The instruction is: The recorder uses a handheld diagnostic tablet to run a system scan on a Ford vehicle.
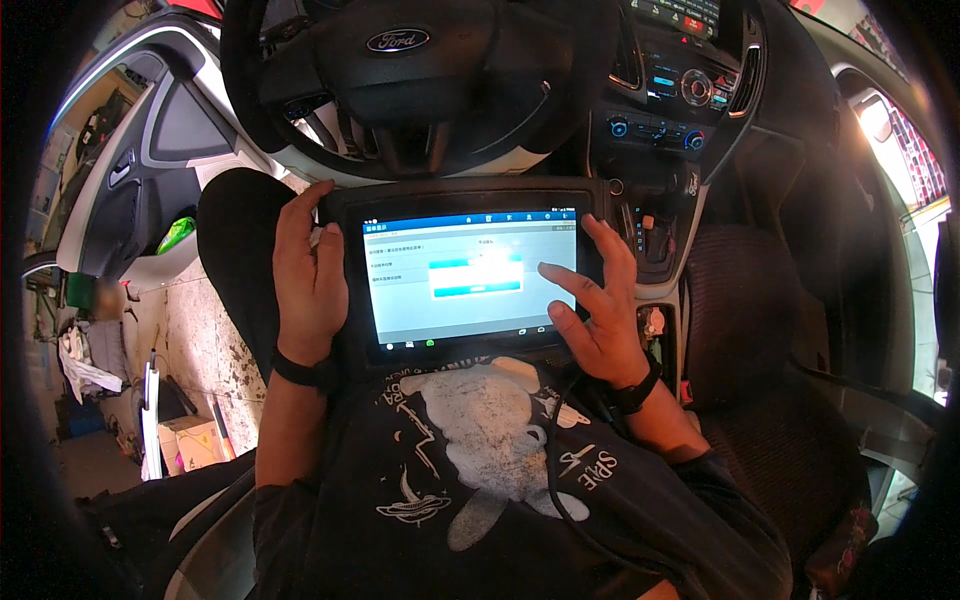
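Observation:
A black-framed diagnostic tablet (400, 320) rests on my lap below the steering wheel, its lit screen showing a menu with a bright blue and white pop-up box. My left hand (312, 280) grips the tablet's left edge, thumb on the front and fingers toward the upper corner. Beside its thumb shows a small pale patch I cannot make out. Over the right part of the screen is my right hand (612, 315), fingers spread and index finger pointing at the pop-up's right side. Whether that fingertip touches the glass, I cannot tell. A dark cable (552, 460) runs down across my shirt.
The steering wheel (410, 90) stands just beyond the tablet. To the right are the gear selector (648, 225), climate controls (655, 130) and the passenger seat (745, 310). At left the door (180, 130) hangs open, with a cardboard box (195, 440) outside on the floor.

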A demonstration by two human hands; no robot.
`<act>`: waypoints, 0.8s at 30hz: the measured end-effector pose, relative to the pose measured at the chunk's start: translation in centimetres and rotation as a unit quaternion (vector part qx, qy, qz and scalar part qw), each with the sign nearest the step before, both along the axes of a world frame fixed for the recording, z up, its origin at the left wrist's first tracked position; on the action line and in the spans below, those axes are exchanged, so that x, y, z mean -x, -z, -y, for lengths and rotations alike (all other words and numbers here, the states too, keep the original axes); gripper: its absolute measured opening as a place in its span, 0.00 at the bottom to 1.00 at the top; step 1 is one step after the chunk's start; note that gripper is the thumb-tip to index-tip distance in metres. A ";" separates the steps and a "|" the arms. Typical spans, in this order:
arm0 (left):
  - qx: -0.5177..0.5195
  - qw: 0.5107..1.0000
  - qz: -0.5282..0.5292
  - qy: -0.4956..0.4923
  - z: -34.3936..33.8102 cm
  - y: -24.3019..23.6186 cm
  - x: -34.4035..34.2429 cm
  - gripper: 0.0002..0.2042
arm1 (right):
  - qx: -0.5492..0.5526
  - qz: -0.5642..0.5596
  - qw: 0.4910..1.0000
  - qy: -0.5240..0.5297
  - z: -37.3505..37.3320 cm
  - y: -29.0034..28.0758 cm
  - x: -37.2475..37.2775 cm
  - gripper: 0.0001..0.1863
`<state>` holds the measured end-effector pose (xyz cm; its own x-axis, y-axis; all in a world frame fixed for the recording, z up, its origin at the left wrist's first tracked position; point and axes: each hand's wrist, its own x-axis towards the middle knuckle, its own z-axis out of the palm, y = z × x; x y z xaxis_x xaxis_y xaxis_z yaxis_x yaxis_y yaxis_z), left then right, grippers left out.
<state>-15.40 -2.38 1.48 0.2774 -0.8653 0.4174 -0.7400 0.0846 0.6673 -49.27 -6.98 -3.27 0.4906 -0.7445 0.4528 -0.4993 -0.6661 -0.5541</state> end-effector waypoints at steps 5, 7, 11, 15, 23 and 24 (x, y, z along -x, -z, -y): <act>0.003 1.000 0.006 0.001 0.0 0.0 -0.1 0.24 | 0.002 -0.005 1.000 0.002 0.0 0.0 0.1 0.19; 0.011 1.000 0.021 0.003 0.0 0.1 -0.1 0.24 | -0.001 0.001 1.000 0.000 0.0 0.1 0.1 0.19; 0.009 1.000 0.009 0.004 0.0 0.1 -0.1 0.24 | -0.003 0.000 1.000 0.002 -0.1 0.1 0.1 0.19; 0.012 1.000 0.011 0.004 0.0 0.2 -0.1 0.23 | -0.005 -0.002 1.000 0.000 0.0 0.3 0.1 0.19; 0.017 1.000 0.011 0.007 0.0 0.3 -0.2 0.22 | 0.000 -0.008 1.000 0.001 0.0 0.2 0.1 0.19; 0.011 1.000 0.006 0.003 0.0 0.3 -0.2 0.22 | -0.001 -0.008 1.000 0.001 0.0 0.2 0.1 0.19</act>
